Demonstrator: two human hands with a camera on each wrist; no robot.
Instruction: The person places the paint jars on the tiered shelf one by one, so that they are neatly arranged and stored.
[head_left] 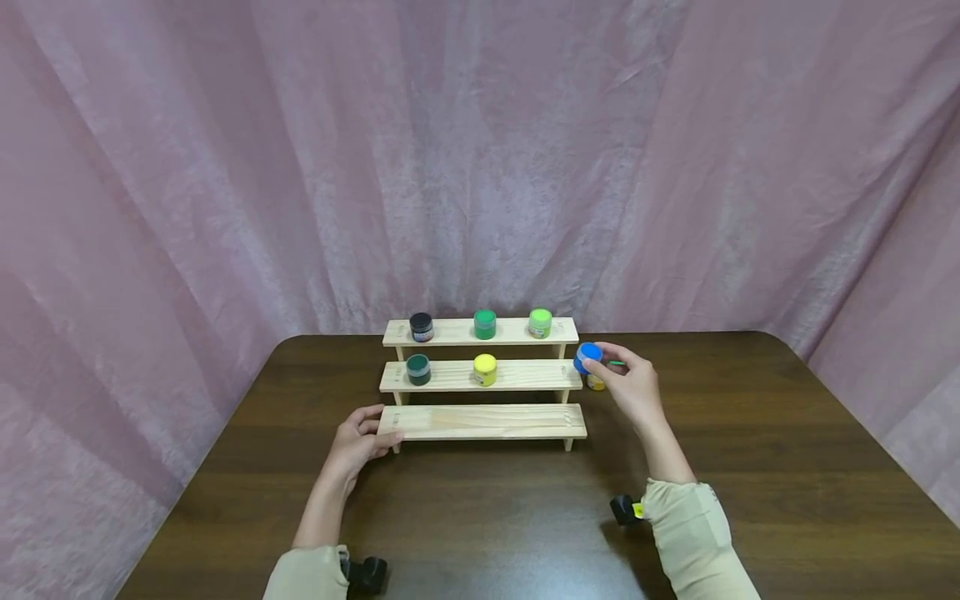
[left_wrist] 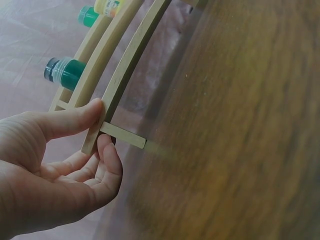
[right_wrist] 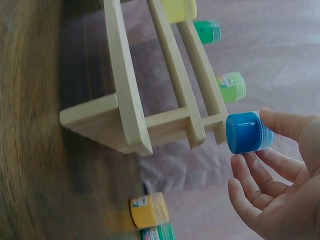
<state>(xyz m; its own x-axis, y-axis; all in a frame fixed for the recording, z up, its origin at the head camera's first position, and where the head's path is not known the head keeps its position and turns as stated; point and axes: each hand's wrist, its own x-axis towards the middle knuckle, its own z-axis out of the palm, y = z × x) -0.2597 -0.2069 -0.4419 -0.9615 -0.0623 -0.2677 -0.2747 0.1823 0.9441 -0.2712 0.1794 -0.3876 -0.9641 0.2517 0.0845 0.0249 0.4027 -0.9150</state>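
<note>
On a brown wooden counter, a three-tiered pale wooden rack is set. Left to right, black, green and light-green round plastic jars are lined up on top, dark-green and yellow round plastic jars midway. By the rack's right end, a blue round plastic jar is held.

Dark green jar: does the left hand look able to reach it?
Probably yes: nothing blocks the dark green jar, but the left hand must first let go of the bottom shelf.
</note>
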